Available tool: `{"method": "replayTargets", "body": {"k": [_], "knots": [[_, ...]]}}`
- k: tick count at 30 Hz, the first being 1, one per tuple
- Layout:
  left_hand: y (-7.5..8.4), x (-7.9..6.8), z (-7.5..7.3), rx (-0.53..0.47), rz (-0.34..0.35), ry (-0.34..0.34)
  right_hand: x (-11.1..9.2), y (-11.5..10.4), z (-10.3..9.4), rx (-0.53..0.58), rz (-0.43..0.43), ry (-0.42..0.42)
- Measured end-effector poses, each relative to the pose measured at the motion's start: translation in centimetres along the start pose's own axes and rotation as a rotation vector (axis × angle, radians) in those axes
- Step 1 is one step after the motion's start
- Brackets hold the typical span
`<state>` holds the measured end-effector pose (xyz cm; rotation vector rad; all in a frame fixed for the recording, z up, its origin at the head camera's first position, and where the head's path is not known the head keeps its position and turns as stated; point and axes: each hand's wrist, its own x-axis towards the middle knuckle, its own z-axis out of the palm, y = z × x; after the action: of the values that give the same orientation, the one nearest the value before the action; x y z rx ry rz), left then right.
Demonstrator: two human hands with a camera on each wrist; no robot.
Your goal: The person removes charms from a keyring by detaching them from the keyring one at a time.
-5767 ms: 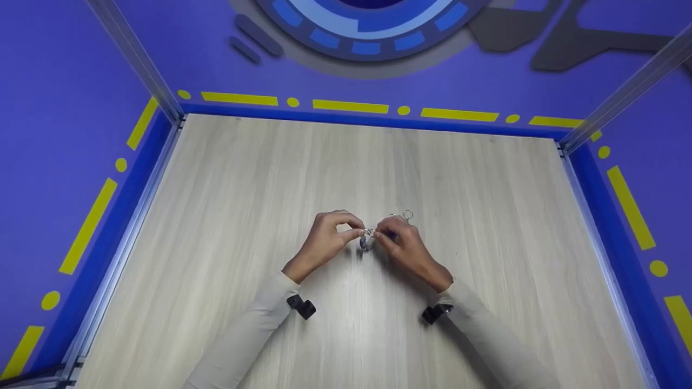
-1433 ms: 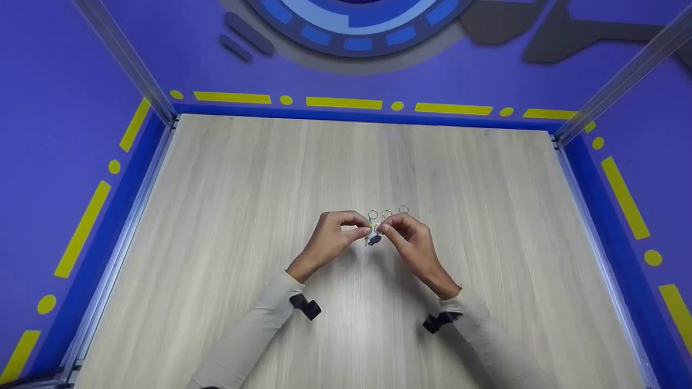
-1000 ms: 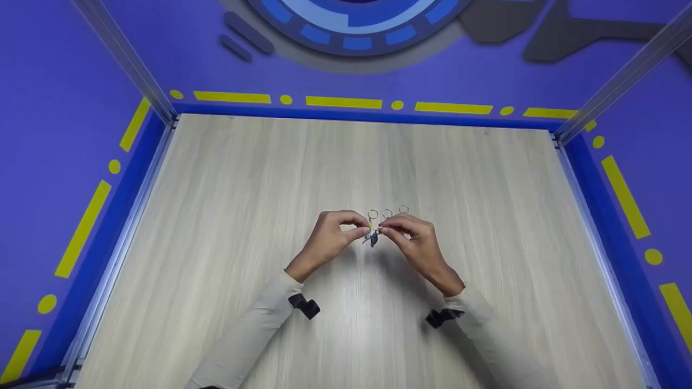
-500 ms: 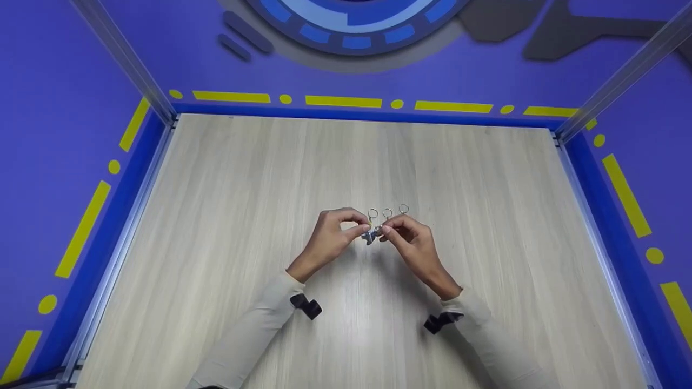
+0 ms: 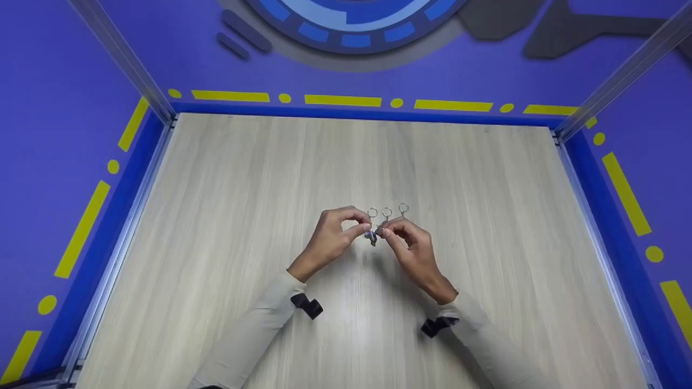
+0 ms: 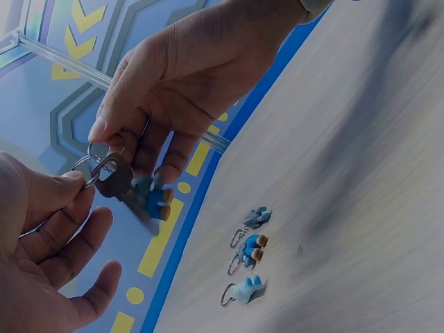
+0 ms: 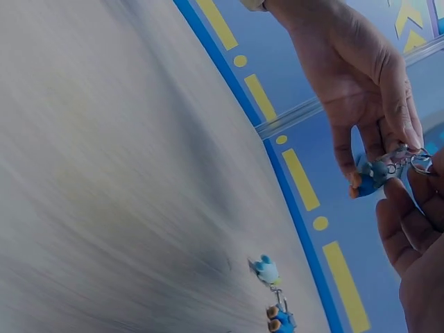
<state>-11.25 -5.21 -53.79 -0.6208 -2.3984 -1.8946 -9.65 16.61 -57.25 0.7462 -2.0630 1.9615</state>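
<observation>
Over the table, both hands meet at a keychain with a small blue figure and a key with a dark head. The left hand pinches a split ring between thumb and fingertips. Facing it, the right hand pinches thumb to finger at the key beside the ring; the exact contact point is hidden. The figure hangs below the fingertips. Behind the hands lie three more keychains: a light-blue figure, a blue one with brown feet and a grey-blue one.
A pale wood-grain table carries everything. Blue walls with yellow dashes enclose its back and sides. The rings of the lying keychains show just beyond the fingertips. A small black camera sits on each wrist.
Earlier, one lying ring stood clear beside the right hand; now three rings show in a row. Recently the right hand turned the dark key in its fingertips while the left hand stayed nearly still.
</observation>
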Motion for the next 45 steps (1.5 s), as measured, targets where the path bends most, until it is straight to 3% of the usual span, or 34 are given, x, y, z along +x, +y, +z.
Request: {"method": "replayTargets", "body": {"k": [6, 10, 15, 18, 21, 27, 31, 39, 45], "knots": [[0.2, 0.1, 0.0, -0.017, 0.002, -0.014, 0.2, -0.3, -0.1, 0.004, -0.043, 0.034], [0.2, 0.0, 0.1, -0.14, -0.019, 0.003, 0.2, -0.4, 0.0, 0.013, -0.071, 0.072], [0.3, -0.1, 0.8, -0.305, -0.049, 0.086, 0.2, -0.7, 0.5, 0.053, -0.065, 0.114], [0.3, -0.2, 1.0, -0.355, -0.065, 0.119, 0.1, -0.7, 0.7, 0.079, -0.05, 0.125], [0.2, -0.2, 1.1, -0.374, -0.077, 0.105, 0.0, -0.7, 0.8, 0.092, -0.04, 0.134], [0.1, -0.1, 1.0, -0.363, -0.104, -0.008, 0.1, -0.9, 0.3, 0.092, -0.025, 0.154], [0.3, 0.1, 0.9, -0.339, -0.12, -0.044, 0.4, -1.0, -0.1, 0.08, -0.036, 0.143], [0.8, 0.6, 0.7, -0.188, -0.08, -0.05, 0.8, -0.9, -0.8, 0.045, -0.068, 0.083], [0.8, 0.6, 0.8, -0.133, -0.054, 0.012, 0.9, -0.9, -0.9, 0.009, -0.056, 0.099]]}}
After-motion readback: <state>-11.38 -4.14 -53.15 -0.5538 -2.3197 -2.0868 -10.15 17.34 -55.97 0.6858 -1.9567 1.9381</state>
